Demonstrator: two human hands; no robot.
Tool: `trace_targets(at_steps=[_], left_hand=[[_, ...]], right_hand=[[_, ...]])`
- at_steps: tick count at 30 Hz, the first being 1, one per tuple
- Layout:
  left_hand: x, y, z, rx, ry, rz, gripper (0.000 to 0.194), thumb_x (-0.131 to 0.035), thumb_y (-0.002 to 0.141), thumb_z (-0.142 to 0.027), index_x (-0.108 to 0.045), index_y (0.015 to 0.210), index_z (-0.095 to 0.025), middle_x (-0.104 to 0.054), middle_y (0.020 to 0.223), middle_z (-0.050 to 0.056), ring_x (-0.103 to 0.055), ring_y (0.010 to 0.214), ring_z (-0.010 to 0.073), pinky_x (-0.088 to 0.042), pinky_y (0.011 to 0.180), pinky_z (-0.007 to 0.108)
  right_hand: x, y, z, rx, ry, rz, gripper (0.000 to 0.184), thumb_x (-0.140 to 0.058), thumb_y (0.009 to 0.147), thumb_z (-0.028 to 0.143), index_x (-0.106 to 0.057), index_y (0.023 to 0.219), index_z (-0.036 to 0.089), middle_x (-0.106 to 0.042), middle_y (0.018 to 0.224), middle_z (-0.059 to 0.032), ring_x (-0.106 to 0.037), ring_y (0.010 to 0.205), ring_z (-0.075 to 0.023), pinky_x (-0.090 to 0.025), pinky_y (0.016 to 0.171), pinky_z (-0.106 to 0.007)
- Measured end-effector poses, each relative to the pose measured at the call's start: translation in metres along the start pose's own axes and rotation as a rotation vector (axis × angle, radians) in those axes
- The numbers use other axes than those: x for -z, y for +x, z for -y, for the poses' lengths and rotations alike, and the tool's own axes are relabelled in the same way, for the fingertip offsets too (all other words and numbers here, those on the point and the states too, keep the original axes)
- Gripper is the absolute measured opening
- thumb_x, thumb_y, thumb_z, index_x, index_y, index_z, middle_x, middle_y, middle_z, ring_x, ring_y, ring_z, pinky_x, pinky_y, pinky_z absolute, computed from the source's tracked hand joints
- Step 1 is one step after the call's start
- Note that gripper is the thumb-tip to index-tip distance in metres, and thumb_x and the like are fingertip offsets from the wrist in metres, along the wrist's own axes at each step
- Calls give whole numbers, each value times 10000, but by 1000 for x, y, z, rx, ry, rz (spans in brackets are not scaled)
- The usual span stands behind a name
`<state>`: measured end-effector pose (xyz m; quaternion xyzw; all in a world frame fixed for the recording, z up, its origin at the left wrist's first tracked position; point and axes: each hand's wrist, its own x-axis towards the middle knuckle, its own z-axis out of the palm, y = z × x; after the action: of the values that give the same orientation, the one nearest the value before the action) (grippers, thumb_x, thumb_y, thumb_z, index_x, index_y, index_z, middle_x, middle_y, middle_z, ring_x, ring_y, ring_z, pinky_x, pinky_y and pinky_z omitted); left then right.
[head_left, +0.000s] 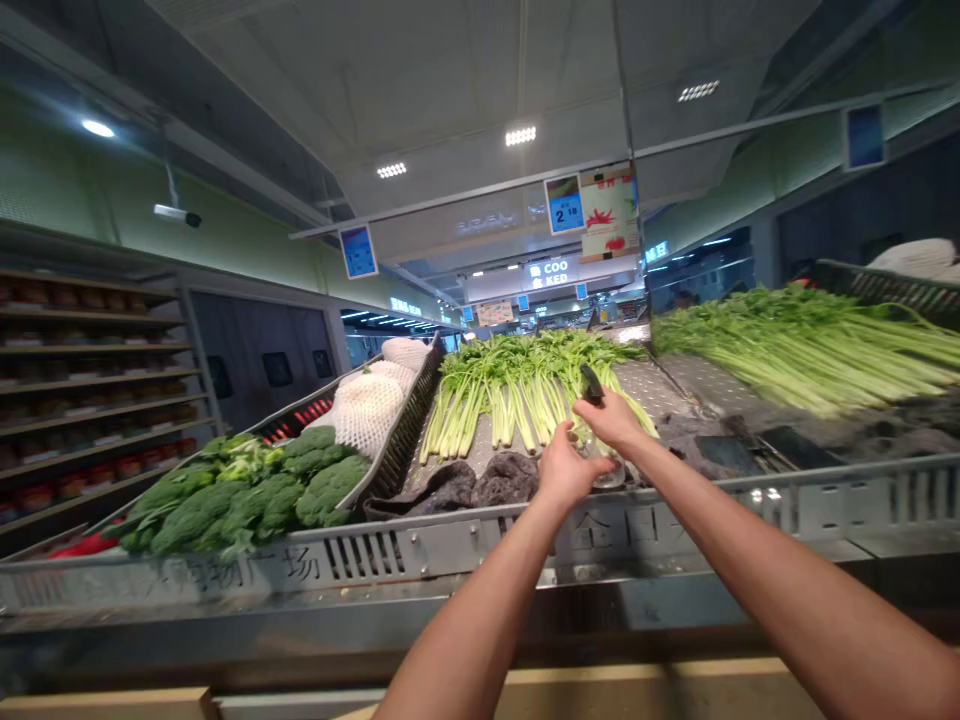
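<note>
Between my hands, over the front of the middle crate, is a clear bottle (pixel 610 478) with a black top (pixel 591 380); it looks like a spray bottle, though my fingers hide much of it. My right hand (pixel 613 418) is closed around the upper part, just under the black top. Lower and to the left, my left hand (pixel 566 468) curves round the clear body, its thumb across the near side. Beyond both hands lie bunches of green celery (pixel 517 390) with leaves pointing away. Dark crumpled cloth (pixel 506 480) lies along the crate's front, left of my left hand.
A grey crate rim (pixel 465 530) runs across the front. Broccoli (pixel 255 500) and net-wrapped produce (pixel 367 405) fill the left side, beside a black crate wall (pixel 409 420). A mirror-like panel (pixel 750 400) stands at right. Price signs (pixel 564 205) hang overhead; shelves (pixel 97 400) stand far left.
</note>
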<state>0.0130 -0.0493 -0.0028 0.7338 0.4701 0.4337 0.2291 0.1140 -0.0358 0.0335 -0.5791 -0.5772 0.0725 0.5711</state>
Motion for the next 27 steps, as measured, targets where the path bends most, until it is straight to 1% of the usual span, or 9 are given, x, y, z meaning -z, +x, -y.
trace_targets(at_steps=[3, 5, 10, 15, 19, 21, 23, 25, 27], left_hand=[[-8, 4, -1, -25, -6, -3, 792, -704, 438, -368, -391, 1144, -192, -536, 1068, 72, -505, 931, 203, -389, 771, 281], [-17, 5, -1, -35, -5, 13, 789, -706, 436, -359, -395, 1139, -184, -542, 1055, 75, -503, 937, 204, -386, 779, 281], [-43, -3, 0, -22, -28, 83, 799, -714, 427, -365, -401, 1136, -171, -560, 1022, 90, -507, 942, 210, -381, 789, 288], [-59, -8, 0, -18, -48, 116, 802, -720, 423, -342, -398, 1137, -168, -555, 1047, 93, -506, 962, 218, -380, 801, 292], [-63, -6, -2, -47, -58, 99, 753, -706, 450, -307, -404, 1124, -157, -550, 1064, 98, -520, 946, 214, -391, 795, 297], [-63, -5, -4, -83, -63, 87, 710, -688, 475, -288, -411, 1114, -151, -544, 1073, 104, -526, 938, 212, -394, 798, 304], [-60, -4, -6, -121, -73, 82, 662, -665, 495, -272, -421, 1097, -144, -532, 1091, 109, -517, 958, 214, -390, 816, 312], [-56, -2, -4, -169, -96, 93, 624, -633, 521, -291, -419, 1088, -140, -527, 1094, 105, -514, 964, 214, -389, 829, 321], [-54, 5, 3, -211, -102, 114, 633, -621, 517, -350, -414, 1079, -142, -527, 1087, 98, -509, 969, 228, -393, 832, 337]], right_hand=[[3, 4, -9, 28, 30, -16, 163, -439, 585, 322, -457, 639, 169, -448, 536, 28, -388, 489, -95, -278, 459, -211], [7, 4, -18, 22, 17, -39, 168, -436, 586, 319, -470, 650, 167, -462, 548, 23, -398, 500, -98, -281, 464, -208], [21, -6, -44, -55, -71, -66, 178, -435, 590, 310, -504, 649, 157, -484, 549, 5, -408, 502, -102, -271, 458, -207], [33, -14, -55, -104, -94, -103, 175, -436, 596, 300, -508, 647, 149, -480, 546, 2, -404, 494, -100, -270, 447, -204], [33, -14, -56, -78, -64, -134, 160, -453, 599, 296, -497, 665, 157, -474, 546, 13, -406, 492, -99, -297, 462, -207], [32, -15, -54, -30, -33, -168, 154, -457, 603, 282, -495, 697, 165, -480, 567, 18, -416, 507, -98, -319, 484, -207], [31, -16, -50, 13, -32, -172, 155, -454, 613, 274, -488, 726, 175, -476, 580, 26, -416, 510, -95, -330, 488, -205], [31, -17, -45, 34, -69, -179, 181, -477, 610, 287, -490, 755, 180, -479, 595, 29, -417, 517, -96, -343, 496, -207], [30, -16, -41, 41, -96, -166, 193, -481, 621, 296, -494, 779, 185, -497, 626, 25, -431, 533, -98, -361, 512, -210]])
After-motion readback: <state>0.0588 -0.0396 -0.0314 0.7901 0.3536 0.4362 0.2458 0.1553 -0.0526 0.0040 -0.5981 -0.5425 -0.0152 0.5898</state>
